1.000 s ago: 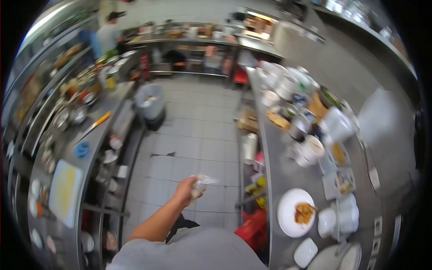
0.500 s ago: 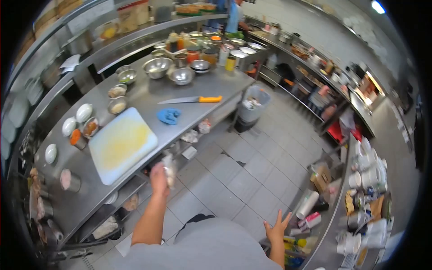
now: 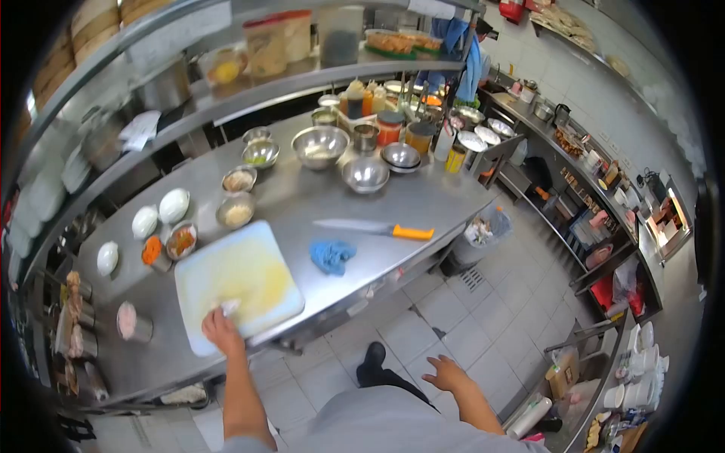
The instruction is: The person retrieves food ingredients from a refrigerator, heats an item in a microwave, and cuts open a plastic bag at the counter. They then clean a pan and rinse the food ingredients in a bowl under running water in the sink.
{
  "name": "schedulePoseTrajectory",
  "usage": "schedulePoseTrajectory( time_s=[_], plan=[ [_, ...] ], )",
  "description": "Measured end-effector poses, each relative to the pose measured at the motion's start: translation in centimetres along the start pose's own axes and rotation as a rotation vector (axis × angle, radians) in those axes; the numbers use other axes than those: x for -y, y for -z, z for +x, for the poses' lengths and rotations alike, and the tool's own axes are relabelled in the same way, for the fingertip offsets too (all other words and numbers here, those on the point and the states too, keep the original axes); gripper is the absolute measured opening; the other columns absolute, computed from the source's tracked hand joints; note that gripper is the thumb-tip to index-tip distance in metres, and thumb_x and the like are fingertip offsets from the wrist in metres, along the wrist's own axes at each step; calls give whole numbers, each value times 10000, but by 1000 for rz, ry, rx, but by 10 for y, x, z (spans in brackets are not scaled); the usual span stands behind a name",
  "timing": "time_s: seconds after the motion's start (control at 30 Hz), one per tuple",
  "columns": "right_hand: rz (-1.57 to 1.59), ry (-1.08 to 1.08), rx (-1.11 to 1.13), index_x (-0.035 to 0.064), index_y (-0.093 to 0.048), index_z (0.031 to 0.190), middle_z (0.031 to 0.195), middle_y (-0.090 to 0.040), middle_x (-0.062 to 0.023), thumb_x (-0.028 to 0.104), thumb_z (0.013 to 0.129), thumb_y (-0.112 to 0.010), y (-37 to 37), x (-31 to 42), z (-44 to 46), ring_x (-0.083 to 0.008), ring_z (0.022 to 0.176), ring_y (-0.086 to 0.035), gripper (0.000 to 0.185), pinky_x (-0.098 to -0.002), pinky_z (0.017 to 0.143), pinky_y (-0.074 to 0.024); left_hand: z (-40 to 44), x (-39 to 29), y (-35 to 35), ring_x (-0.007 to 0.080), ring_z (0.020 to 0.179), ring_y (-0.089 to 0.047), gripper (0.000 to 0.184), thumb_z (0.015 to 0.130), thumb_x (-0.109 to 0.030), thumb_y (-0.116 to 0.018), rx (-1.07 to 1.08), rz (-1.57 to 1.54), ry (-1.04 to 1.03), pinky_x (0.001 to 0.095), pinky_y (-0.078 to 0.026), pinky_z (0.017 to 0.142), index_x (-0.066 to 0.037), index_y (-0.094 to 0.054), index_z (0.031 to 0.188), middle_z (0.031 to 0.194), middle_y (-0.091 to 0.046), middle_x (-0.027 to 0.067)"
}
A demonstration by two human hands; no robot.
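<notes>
My left hand is over the near part of a white, yellow-stained cutting board. Its fingers close on a small whitish bag, mostly hidden and blurred. Above the floor, away from the table, my right hand hangs with fingers apart and nothing in it. A crumpled blue cloth or glove lies right of the board. Behind it rests a knife with a yellow handle. Small bowls of toppings, among them a bowl of pale crumbs, stand along the board's far side.
Metal bowls and sauce containers fill the table's back. A shelf with tubs runs above. A lined bin stands past the table's right end. White cups crowd a counter at right. My boot is on the tiled floor.
My left hand has moved from beside the table onto the board, carrying the whitish bag. My right hand has shifted up and left; its fingers are less spread. The view has turned.
</notes>
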State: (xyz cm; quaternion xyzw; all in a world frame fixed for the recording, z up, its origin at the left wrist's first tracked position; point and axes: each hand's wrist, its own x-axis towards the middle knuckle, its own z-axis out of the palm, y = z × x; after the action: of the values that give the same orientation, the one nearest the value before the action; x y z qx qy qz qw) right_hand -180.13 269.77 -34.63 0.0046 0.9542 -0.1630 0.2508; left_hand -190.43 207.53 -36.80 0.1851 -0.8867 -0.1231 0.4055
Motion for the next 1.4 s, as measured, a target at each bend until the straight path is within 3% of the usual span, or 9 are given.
schedulePoseTrajectory(
  time_s=[0.2,0.33,0.53,0.8,0.97,1.07,1.17,1.27,1.4],
  plan=[
    [168,561,-511,90,-688,1270,1424,-556,-253,225,879,-746,132,52,175,-428,1292,-540,418,-479,1083,-459,37,-24,14,388,1136,-525,306,901,-153,-682,162,-181,186,508,-396,1025,-53,-664,1190,1159,-615,166],
    [21,448,-839,34,-530,1425,1492,-499,-253,178,905,-688,193,76,276,-437,1393,-445,562,-527,1155,-365,47,-57,16,374,1044,-547,430,792,-208,-814,388,65,158,505,-425,965,-61,-687,1176,1077,-636,156],
    [-205,304,-618,35,-519,1408,1337,-576,-215,189,915,-622,190,83,353,-396,1296,-512,526,-524,1083,-413,37,-76,-18,370,1015,-539,390,779,-172,-802,387,46,302,513,-434,926,-67,-730,1147,1046,-633,162],
    [-38,230,-422,28,-667,1184,1125,-655,-183,188,846,-671,166,105,320,-363,1127,-623,374,-481,946,-531,32,-240,-75,363,1027,-521,321,739,-134,-771,445,-158,-216,484,-452,919,-135,-773,1061,996,-587,139],
    [166,208,-375,-9,-698,1046,1089,-684,-230,209,813,-675,181,126,274,-391,1059,-662,319,-486,921,-551,41,-278,-165,324,891,-619,221,819,-244,-766,434,-406,-236,458,-494,815,-125,-765,1005,879,-689,99],
    [267,196,-473,-8,-688,1083,1019,-703,-254,263,833,-684,185,134,247,-421,984,-679,369,-498,885,-554,87,-300,-162,309,738,-631,211,862,-254,-766,820,-477,289,421,-498,700,-61,-744,945,783,-687,136],
    [375,116,-408,-4,-675,1130,970,-704,-272,309,896,-670,189,148,217,-444,940,-680,391,-521,843,-550,94,-272,-176,251,633,-615,239,887,-235,-768,590,-869,419,376,-482,627,-2,-717,889,710,-662,133],
    [446,115,-335,40,-616,1254,966,-701,-286,368,960,-641,184,165,198,-456,919,-680,441,-532,818,-539,107,-220,-166,196,648,-611,199,880,-175,-754,417,-615,46,366,-493,637,19,-710,878,730,-669,121],
    [405,309,-233,188,-426,1509,956,-703,-278,323,1017,-590,179,201,180,-470,883,-676,537,-541,792,-526,105,-149,-160,212,677,-636,186,866,-165,-743,510,-494,315,366,-513,670,16,-713,891,769,-700,131]
  ],
)
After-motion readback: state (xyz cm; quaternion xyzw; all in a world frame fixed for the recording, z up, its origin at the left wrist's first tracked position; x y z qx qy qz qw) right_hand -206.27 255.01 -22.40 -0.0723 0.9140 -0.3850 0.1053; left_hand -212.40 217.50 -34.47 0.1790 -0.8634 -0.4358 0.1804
